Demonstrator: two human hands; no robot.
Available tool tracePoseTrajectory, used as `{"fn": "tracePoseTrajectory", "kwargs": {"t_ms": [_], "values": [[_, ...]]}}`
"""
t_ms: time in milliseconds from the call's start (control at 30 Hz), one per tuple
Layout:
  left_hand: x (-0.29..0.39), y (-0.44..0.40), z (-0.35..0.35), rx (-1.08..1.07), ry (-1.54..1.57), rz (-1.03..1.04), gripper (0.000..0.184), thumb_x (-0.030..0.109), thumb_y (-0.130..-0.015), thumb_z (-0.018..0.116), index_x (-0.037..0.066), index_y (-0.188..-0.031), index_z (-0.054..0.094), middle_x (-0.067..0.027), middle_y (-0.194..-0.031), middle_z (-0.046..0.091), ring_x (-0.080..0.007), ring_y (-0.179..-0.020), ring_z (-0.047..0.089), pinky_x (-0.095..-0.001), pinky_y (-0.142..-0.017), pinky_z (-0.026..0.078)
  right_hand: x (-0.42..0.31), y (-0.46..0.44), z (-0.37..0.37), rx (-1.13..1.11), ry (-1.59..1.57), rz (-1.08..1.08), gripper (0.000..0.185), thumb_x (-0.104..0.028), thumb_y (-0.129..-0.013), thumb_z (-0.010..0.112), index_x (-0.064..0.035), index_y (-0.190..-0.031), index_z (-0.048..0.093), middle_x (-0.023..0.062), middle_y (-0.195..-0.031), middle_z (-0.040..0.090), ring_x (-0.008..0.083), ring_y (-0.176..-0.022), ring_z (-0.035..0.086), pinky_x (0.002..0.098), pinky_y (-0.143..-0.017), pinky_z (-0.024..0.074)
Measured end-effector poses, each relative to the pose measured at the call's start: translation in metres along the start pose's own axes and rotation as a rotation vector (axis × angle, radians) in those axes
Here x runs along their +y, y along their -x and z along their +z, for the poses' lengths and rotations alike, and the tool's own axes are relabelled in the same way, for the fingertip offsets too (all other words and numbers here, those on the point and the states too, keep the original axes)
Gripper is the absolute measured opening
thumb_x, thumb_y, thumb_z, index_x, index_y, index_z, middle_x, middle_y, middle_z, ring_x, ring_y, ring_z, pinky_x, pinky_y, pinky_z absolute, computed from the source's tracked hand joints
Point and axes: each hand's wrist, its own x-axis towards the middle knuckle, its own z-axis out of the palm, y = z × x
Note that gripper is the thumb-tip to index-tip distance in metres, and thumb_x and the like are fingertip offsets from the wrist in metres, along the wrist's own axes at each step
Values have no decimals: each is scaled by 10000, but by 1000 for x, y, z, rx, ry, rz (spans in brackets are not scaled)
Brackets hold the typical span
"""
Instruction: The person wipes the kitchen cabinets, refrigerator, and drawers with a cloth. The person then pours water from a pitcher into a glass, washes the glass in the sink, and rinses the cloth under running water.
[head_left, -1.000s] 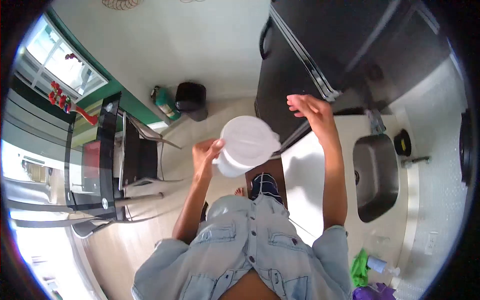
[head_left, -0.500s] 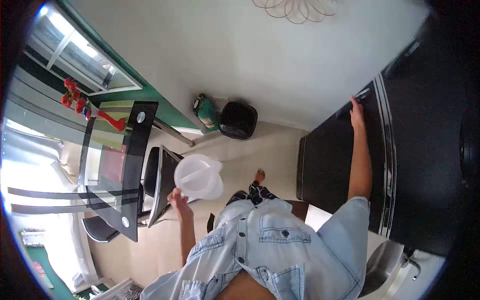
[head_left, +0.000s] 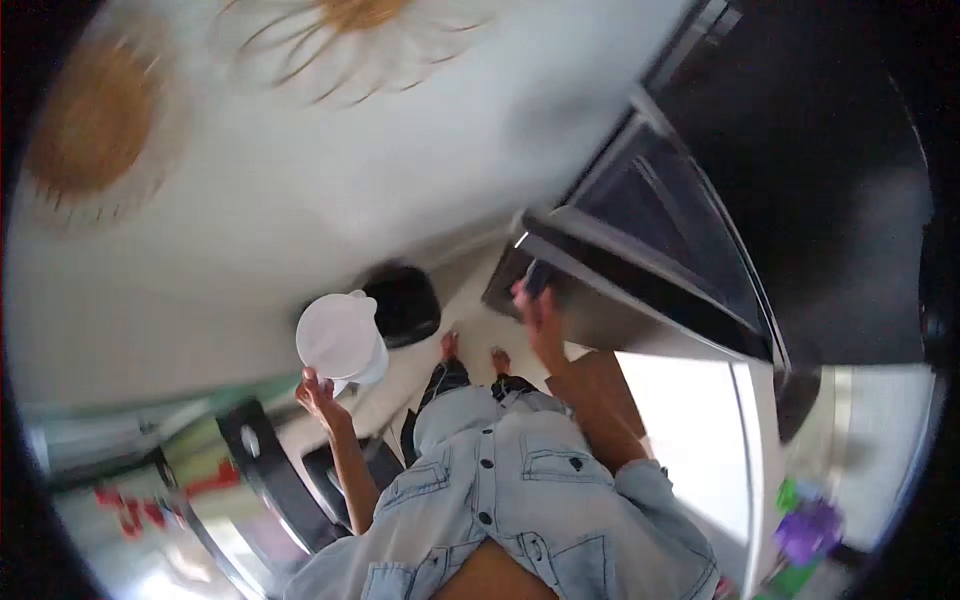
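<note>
White lidded pitcher [head_left: 338,335] gripped in left hand [head_left: 322,402], held just beyond fingers. Dark fridge door [head_left: 610,320] seen ajar beside right hand [head_left: 541,316]; handle [head_left: 538,277] at its fingertips, whether gripped cannot be told through blur. Door-opening judged in hand; wider swing called for, pitcher held level.

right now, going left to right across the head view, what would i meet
Round brown wall decoration → white lidded pitcher → black bin, partly behind the pitcher → right hand → purple item, too blurred to identify. The left hand overlaps the pitcher's span, so it's left out.
</note>
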Motion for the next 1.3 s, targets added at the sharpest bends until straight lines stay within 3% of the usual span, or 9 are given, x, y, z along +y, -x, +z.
{"fn": "tracePoseTrajectory", "kwargs": {"t_ms": [100,133,233,400,600,700,900,1167,1300], "values": [[-17,-37,73,-291,-68,38,478,468,-780,538,86,-569,341,46,-537,329,-63,-505,313,-230,-454,242,-12,77,-23,-104,83,-3,260,-244,-834,551,15,-840,528,202,-722,540,359,-658,542,412,-595,421],[-25,-50,91,-473,-116,40,483,468,-780,534,88,-563,330,51,-529,319,-62,-502,310,-232,-452,240,10,110,-26,-215,55,250,190,-166,-794,595,11,-758,538,207,-772,552,353,-660,542,410,-606,415],[-48,-66,147,-697,-106,-38,459,449,-768,565,97,-552,365,51,-534,329,-56,-511,316,-229,-453,232,-27,166,-40,-228,21,292,440,-141,-708,677,-2,-1092,515,186,-1089,534,297,-1049,492,374,-884,378],[-116,-31,233,-1019,-100,-249,364,370,-765,635,73,-596,510,42,-591,414,-63,-565,399,-224,-512,353,-62,213,-17,214,54,374,329,-135,-633,704,-55,-938,612,122,-937,613,304,-926,556,363,-834,418],[-175,75,315,-1294,-109,-528,449,454,-779,596,37,-945,591,34,-710,472,-68,-639,455,-223,-588,379,-99,259,10,521,140,557,329,-135,-639,697,-49,-943,607,127,-979,599,275,-961,545,347,-848,407],[-189,140,349,-1300,-317,-668,453,486,-786,568,77,-980,588,24,-707,472,-85,-653,461,-240,-607,383,-109,286,18,671,108,700,322,-132,-646,690,-48,-945,605,129,-985,596,276,-964,544,345,-848,407],[-259,257,407,-1313,-88,-858,356,454,-827,499,116,-916,571,-5,-687,469,-125,-621,441,-266,-597,387,-110,322,32,980,-8,1003,308,-125,-659,675,-44,-948,603,132,-997,591,277,-969,542,341,-848,407],[-461,363,500,-1874,-22,-115,131,243,-782,464,113,-791,465,-19,-723,441,-151,-651,427,-314,-639,392,-96,345,27,1281,-181,1264,291,-116,-676,655,-40,-951,600,136,-1013,583,279,-976,540,337,-848,407],[-509,425,524,-1678,-108,-531,120,220,-755,483,105,-771,454,-27,-751,453,-168,-685,436,-320,-696,388,-81,346,30,1372,-261,1334,282,-112,-685,645,-38,-953,598,137,-1021,579,279,-979,539,334,-848,407]]}}
